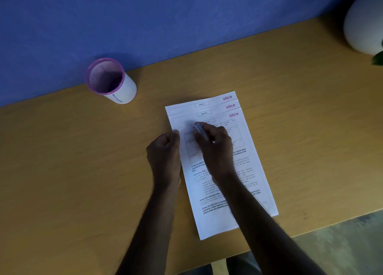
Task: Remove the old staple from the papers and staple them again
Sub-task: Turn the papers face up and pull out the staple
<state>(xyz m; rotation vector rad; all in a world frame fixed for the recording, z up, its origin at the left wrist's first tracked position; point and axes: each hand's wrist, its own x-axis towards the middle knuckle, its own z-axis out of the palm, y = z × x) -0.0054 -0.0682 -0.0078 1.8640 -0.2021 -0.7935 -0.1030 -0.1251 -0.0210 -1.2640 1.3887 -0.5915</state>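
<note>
A dim, wide-angle view looks down on a wooden counter [269, 84] set against a blue wall [145, 16]. In the centre of the frame lies a stack of printed papers [226, 181], three sheets fanned so that each top edge shows a purple "slice" logo and a "MINUTES" label. The stack is tilted, its top leaning toward the left of the frame.

Two bare forearms reach up from the bottom edge. The left hand [164, 150] is curled nearly into a fist, its thumb and fingertips pressing on the left edge of the papers near the top corner. The right hand [215, 146] rests on the upper part of the top sheet, its fingers closed around a small pale tool [200, 129] whose tip points toward the upper left of the sheet. The tool is mostly hidden by the fingers, so its kind cannot be told. Any staple is too small to make out.

In the left of the frame, a mesh pen holder [110, 81] with a purple rim stands near the wall. At the upper right, a white rounded object [364, 20] and a green leaf [378, 58] are cut off by the frame edge.
</note>
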